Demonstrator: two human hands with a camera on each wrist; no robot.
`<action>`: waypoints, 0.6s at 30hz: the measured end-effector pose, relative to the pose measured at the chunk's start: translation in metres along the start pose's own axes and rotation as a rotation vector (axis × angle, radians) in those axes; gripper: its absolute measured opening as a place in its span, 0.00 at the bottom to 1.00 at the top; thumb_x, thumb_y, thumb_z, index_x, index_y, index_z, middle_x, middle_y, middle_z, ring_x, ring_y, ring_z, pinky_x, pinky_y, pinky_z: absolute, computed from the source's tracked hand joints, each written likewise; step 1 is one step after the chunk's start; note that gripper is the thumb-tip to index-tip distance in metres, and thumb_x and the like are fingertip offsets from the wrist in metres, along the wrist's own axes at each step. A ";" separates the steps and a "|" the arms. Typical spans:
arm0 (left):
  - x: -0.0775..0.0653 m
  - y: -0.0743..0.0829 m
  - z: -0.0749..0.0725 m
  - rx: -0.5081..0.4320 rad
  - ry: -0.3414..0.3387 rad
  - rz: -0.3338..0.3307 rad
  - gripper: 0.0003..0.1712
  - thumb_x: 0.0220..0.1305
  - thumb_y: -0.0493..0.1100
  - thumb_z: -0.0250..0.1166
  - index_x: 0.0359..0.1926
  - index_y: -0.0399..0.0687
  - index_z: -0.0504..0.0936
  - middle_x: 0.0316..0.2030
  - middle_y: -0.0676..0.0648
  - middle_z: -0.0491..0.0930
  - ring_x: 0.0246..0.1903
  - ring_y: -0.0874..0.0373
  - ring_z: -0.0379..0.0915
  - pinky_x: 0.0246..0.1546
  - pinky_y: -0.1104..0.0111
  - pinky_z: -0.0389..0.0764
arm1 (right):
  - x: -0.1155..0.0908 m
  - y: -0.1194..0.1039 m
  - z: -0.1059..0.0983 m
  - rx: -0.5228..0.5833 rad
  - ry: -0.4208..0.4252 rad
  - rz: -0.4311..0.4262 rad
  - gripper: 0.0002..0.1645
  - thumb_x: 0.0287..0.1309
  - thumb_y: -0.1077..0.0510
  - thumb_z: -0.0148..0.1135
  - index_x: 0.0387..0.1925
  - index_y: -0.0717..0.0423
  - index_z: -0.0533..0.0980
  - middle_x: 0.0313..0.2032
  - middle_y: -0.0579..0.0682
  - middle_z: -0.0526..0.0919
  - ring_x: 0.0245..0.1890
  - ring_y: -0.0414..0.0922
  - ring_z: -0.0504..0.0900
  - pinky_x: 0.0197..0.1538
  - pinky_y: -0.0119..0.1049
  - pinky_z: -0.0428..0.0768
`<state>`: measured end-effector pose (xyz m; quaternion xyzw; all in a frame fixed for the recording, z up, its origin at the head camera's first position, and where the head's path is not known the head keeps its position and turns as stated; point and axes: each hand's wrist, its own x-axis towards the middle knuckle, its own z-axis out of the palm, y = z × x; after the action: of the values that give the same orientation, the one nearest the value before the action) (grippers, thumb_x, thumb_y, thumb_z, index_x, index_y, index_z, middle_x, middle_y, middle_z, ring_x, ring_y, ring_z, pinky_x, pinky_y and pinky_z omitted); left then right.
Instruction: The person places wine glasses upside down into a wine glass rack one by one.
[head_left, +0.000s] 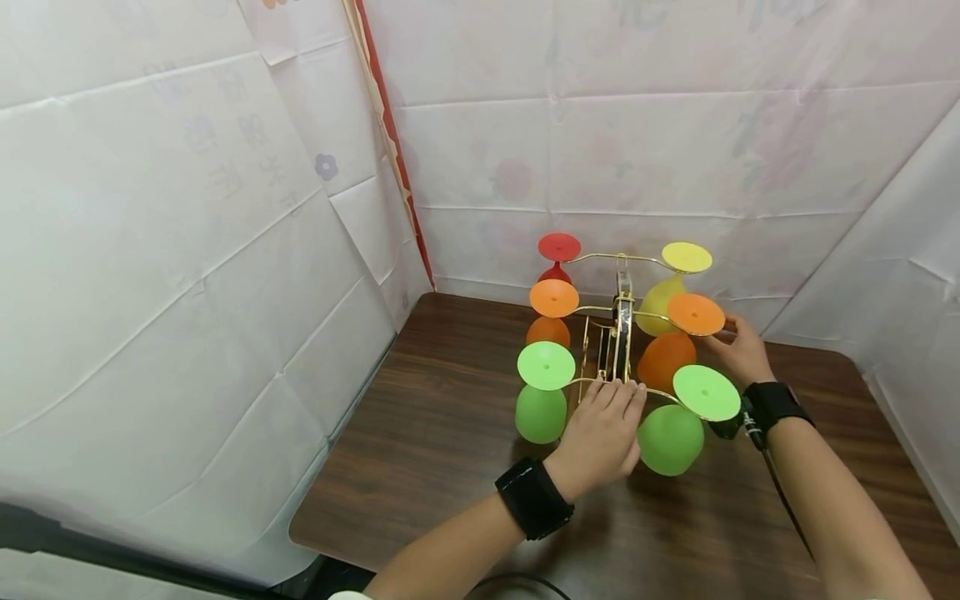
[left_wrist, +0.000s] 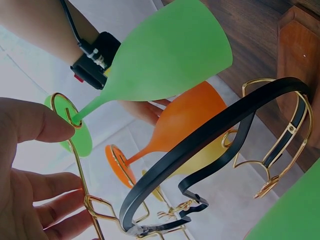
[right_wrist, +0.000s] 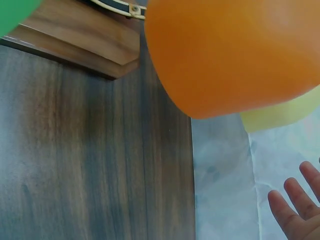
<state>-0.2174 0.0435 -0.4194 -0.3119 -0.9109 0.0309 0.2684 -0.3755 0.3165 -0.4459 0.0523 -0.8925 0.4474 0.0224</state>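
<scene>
A gold wire wine glass rack (head_left: 623, 333) with a black curved band (left_wrist: 200, 145) stands on a wooden base (right_wrist: 80, 35). Coloured wine glasses hang from it upside down, feet uppermost. At its near end my left hand (head_left: 603, 429) grips the gold wire between thumb and fingers, beside the right green wine glass (left_wrist: 170, 55). My right hand (head_left: 742, 354) is at the rack's right side, fingertips right by the foot of the right orange wine glass (head_left: 667, 360). In the right wrist view its fingers (right_wrist: 285, 212) are extended and spread; the thumb is out of sight.
Also hanging are a yellow wine glass (head_left: 662, 304), a red one (head_left: 556, 273), a left orange one (head_left: 548, 332) and a left green one (head_left: 542, 414). The brown wooden table (head_left: 420, 450) meets white sheeting (head_left: 480, 167) at the back.
</scene>
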 end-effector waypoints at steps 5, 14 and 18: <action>0.000 0.000 0.001 0.001 0.012 0.004 0.32 0.60 0.50 0.55 0.64 0.45 0.69 0.56 0.50 0.72 0.55 0.56 0.66 0.63 0.61 0.63 | -0.011 0.000 -0.001 -0.013 -0.013 0.017 0.50 0.63 0.41 0.53 0.69 0.71 0.46 0.62 0.76 0.56 0.61 0.71 0.59 0.56 0.63 0.67; 0.000 0.001 0.000 -0.016 0.004 0.010 0.32 0.60 0.50 0.54 0.64 0.44 0.68 0.57 0.49 0.72 0.56 0.55 0.66 0.64 0.60 0.62 | -0.032 -0.003 -0.001 -0.019 -0.046 -0.002 0.47 0.64 0.42 0.52 0.68 0.71 0.48 0.61 0.74 0.59 0.60 0.71 0.59 0.55 0.65 0.64; 0.000 0.000 0.000 -0.016 -0.002 0.005 0.32 0.60 0.51 0.55 0.64 0.44 0.68 0.57 0.49 0.72 0.56 0.55 0.65 0.64 0.60 0.62 | -0.042 -0.006 0.002 0.001 -0.047 -0.031 0.44 0.66 0.44 0.52 0.68 0.71 0.50 0.61 0.74 0.59 0.60 0.70 0.60 0.56 0.63 0.64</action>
<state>-0.2176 0.0436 -0.4195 -0.3162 -0.9105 0.0246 0.2651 -0.3333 0.3143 -0.4456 0.0768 -0.8917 0.4460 0.0083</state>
